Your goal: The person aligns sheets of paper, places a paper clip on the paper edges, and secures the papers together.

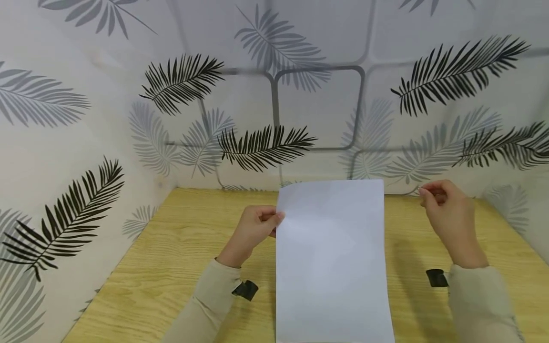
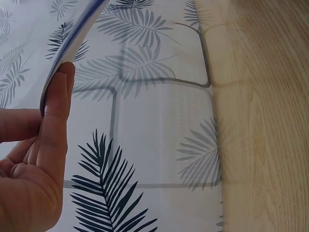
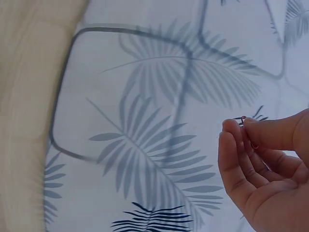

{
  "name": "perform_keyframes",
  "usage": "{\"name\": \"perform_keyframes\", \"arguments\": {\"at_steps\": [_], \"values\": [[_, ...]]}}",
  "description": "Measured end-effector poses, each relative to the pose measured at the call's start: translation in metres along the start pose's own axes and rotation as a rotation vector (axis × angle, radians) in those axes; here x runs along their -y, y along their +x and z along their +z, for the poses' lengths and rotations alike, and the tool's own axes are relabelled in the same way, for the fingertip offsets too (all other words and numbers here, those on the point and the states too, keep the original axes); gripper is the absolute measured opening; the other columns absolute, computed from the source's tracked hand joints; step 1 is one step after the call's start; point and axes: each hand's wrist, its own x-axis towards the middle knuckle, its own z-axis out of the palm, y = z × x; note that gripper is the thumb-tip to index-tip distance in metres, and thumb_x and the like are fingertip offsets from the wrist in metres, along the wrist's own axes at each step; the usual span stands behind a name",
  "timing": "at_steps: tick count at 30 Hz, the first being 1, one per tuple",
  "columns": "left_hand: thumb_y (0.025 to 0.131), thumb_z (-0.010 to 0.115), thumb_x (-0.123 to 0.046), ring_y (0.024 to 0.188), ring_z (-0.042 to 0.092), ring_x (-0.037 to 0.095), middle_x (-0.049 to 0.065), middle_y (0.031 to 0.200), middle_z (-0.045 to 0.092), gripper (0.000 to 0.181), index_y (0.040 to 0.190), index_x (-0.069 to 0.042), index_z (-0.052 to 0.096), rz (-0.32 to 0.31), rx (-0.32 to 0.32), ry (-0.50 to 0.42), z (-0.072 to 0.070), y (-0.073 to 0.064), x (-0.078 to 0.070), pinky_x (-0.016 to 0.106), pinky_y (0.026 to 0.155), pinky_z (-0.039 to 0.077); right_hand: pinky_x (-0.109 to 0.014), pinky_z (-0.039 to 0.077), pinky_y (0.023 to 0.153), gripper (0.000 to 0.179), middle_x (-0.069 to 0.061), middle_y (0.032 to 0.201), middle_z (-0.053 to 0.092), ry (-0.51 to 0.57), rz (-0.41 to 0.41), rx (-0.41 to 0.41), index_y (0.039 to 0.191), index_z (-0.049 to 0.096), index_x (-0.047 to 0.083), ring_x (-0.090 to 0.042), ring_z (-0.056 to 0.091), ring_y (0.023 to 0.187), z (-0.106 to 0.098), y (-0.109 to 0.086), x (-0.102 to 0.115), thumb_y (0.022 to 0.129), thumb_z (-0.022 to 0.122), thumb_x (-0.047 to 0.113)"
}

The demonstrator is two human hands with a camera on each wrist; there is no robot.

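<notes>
White paper (image 1: 330, 267) is held up in the middle of the head view, its lower part running out of the bottom edge. My left hand (image 1: 253, 228) pinches its left edge near the top, between thumb and fingers. The left wrist view shows the paper (image 2: 79, 34) edge-on and slightly bowed; whether it is one sheet or more I cannot tell. Off to the right of the paper and apart from it, my right hand (image 1: 454, 219) is raised. Its thumb and fingertips pinch a small red wire paper clip (image 3: 255, 146), mostly hidden by the fingers.
Beneath both hands lies a wood-grain tabletop (image 1: 171, 267). A white wall covering (image 1: 317, 109) with leaf and grid patterns stands behind it and at the sides. Black straps (image 1: 436, 277) show at both cuffs.
</notes>
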Motion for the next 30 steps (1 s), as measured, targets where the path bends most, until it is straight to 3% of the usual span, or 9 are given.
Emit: {"name": "perform_keyframes", "arguments": {"at_steps": [10,17,24,30], "values": [[0.096,0.06,-0.01,0.066,0.06,0.014,0.005,0.075,0.063,0.02,0.104,0.006,0.07,0.004,-0.002,0.001,0.004,0.003,-0.003,0.035,0.067,0.056,-0.002,0.037,0.059,0.015,-0.024,0.084,0.067,0.05,-0.072,-0.103,0.1,0.064,-0.01,0.021,0.046,0.066,-0.002,0.006,0.021,0.093,0.061,0.003],[0.096,0.06,-0.009,0.064,0.058,0.015,0.004,0.07,0.058,0.018,0.097,0.006,0.069,0.007,-0.002,0.001,0.008,0.004,-0.004,0.031,0.063,0.054,-0.002,0.042,0.066,0.009,0.016,0.082,0.057,0.165,-0.136,-0.187,0.097,0.065,-0.011,0.018,0.053,0.068,0.001,0.007,0.036,0.09,0.062,-0.007],[0.095,0.061,-0.008,0.065,0.061,0.014,0.007,0.076,0.064,0.018,0.103,0.005,0.07,0.004,-0.011,0.005,0.01,0.004,-0.005,0.032,0.064,0.055,-0.003,0.037,0.07,0.008,-0.007,0.086,0.059,0.114,-0.207,-0.238,0.095,0.068,-0.009,0.015,0.047,0.079,0.0,0.007,0.047,0.088,0.064,-0.006],[0.095,0.061,-0.008,0.066,0.061,0.014,0.012,0.082,0.067,0.02,0.107,0.005,0.07,-0.001,-0.006,-0.009,0.011,0.003,-0.004,0.034,0.065,0.055,-0.004,0.038,0.071,0.007,0.017,0.088,0.05,0.148,-0.179,-0.226,0.092,0.07,-0.007,0.011,0.048,0.081,0.001,0.005,0.056,0.088,0.066,-0.005]]}}
